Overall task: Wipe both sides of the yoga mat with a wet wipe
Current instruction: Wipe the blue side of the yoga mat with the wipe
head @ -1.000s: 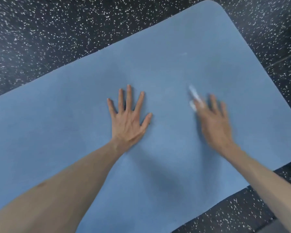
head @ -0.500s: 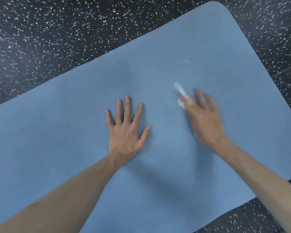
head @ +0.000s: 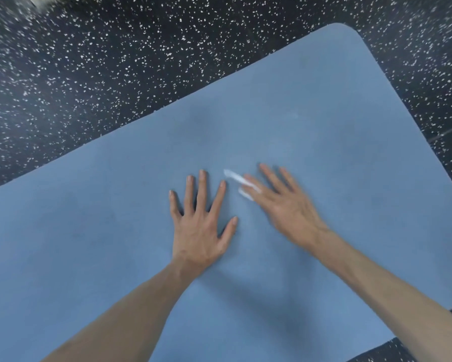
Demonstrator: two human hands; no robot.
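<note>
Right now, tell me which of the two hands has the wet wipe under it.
The right hand: white bits of the wet wipe stick out beside its fingers. The left hand lies flat and spread on the blue yoga mat, nothing under it.

A blue yoga mat [head: 311,121] lies flat and unrolled on the floor, set at a slant, with 1 rounded corner at the far right. Its surface looks matte and faintly mottled. A white wet wipe [head: 242,184] sits on the mat near its middle, mostly covered; only 2 thin, blurred strips show, so it is perhaps folded or bunched.
</note>
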